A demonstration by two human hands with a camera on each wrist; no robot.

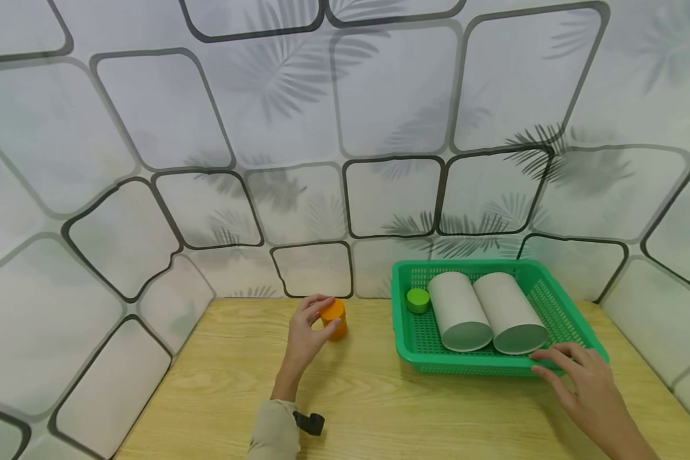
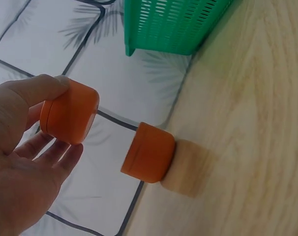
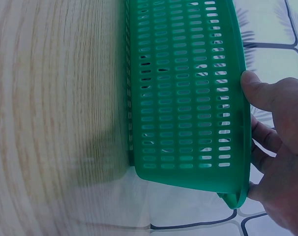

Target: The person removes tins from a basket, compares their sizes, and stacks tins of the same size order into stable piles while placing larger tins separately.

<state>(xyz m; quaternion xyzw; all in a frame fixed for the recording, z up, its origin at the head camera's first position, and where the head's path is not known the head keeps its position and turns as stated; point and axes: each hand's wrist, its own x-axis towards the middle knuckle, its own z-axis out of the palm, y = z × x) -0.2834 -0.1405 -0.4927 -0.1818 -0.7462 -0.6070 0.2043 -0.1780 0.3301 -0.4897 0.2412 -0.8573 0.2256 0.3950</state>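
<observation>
In the left wrist view the left hand (image 2: 36, 132) holds one orange round container (image 2: 73, 110) between thumb and fingers, above the table. A second orange container (image 2: 150, 153) stands on the wood, apart from the held one. From the head view, the left hand (image 1: 306, 338) is left of the basket, and the held orange container (image 1: 333, 309) overlaps the lower one (image 1: 338, 332). The right hand (image 1: 589, 383) grips the near right rim of the green basket (image 1: 466, 362); the right wrist view shows the thumb of the right hand (image 3: 282, 142) on the rim's outer side.
Inside the basket lie two white cylinders (image 1: 460, 311) (image 1: 510, 313), side by side, with a small light-green round container (image 1: 418, 300) at their left. The wooden table (image 1: 218, 377) meets a patterned wall covering (image 1: 299, 211) behind and at both sides.
</observation>
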